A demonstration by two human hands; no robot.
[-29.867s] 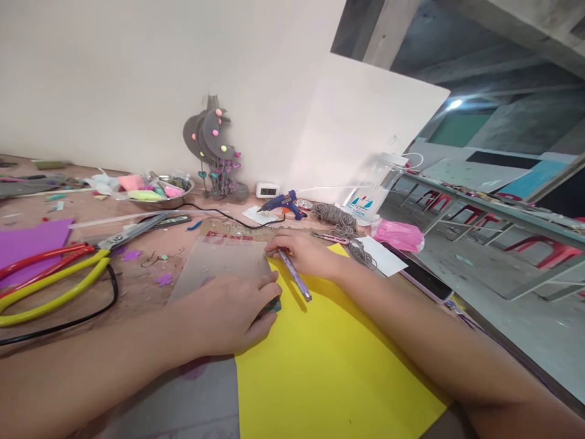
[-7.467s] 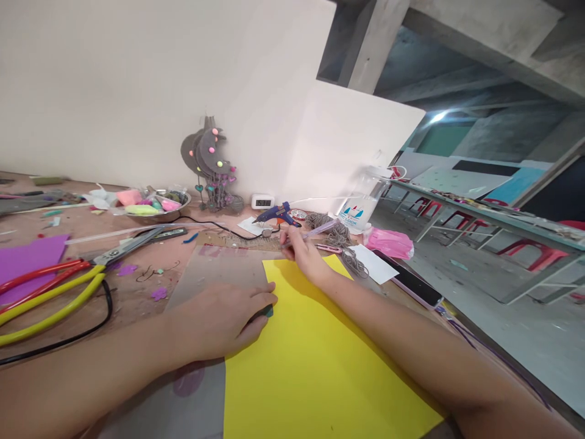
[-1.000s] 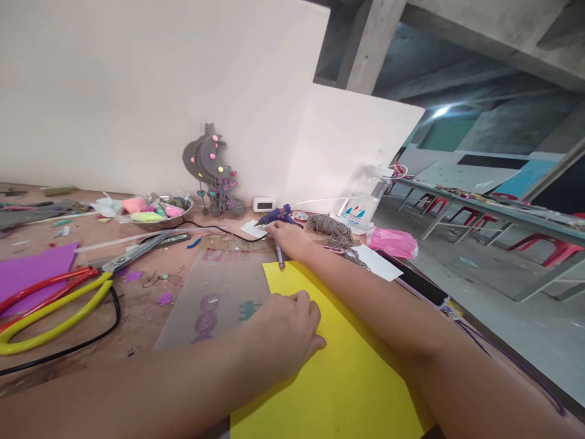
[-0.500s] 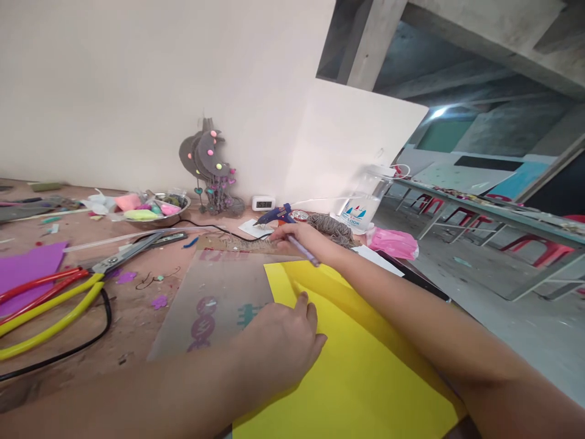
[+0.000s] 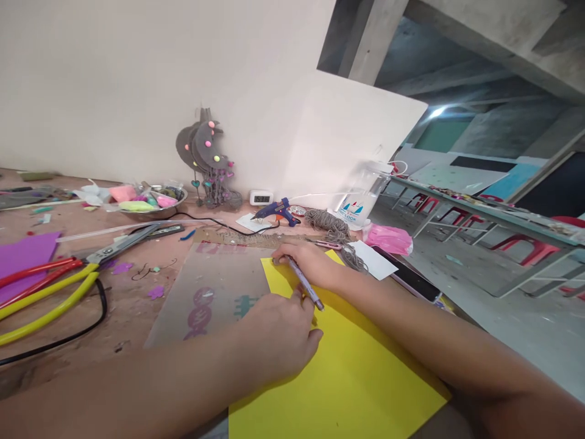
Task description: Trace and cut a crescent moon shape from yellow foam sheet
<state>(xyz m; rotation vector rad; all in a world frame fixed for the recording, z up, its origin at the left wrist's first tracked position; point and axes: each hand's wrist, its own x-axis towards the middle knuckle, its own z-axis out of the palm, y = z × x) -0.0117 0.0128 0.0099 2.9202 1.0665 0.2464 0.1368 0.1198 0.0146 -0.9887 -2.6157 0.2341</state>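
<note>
A sheet of yellow paper (image 5: 361, 366) lies over a translucent printed plastic sheet (image 5: 183, 305). My left hand (image 5: 286, 332) rests on the yellow paper, palm down, with its fingers somewhat spread and nothing visible in them. Close beyond it, my right hand (image 5: 308, 262) lies near the paper's far edge, fingers closed around a pale purple pen (image 5: 305, 283). The pen slants back toward me, its near end by my left fingertips. Where its other end meets the right fingers, I cannot make out the tip.
Large scissors (image 5: 86, 268) with red and yellow handles lie left. Behind are a bowl (image 5: 155, 210) of colourful pieces, a grey moon-shaped hanging ornament (image 5: 208, 158), a small clock (image 5: 261, 198), a blue glue gun (image 5: 278, 211) and grey yarn (image 5: 326, 224). A phone (image 5: 414, 277) lies right.
My right hand has come back toward me with the pen, from beside the glue gun down onto the yellow paper's far part. My left hand has hardly moved.
</note>
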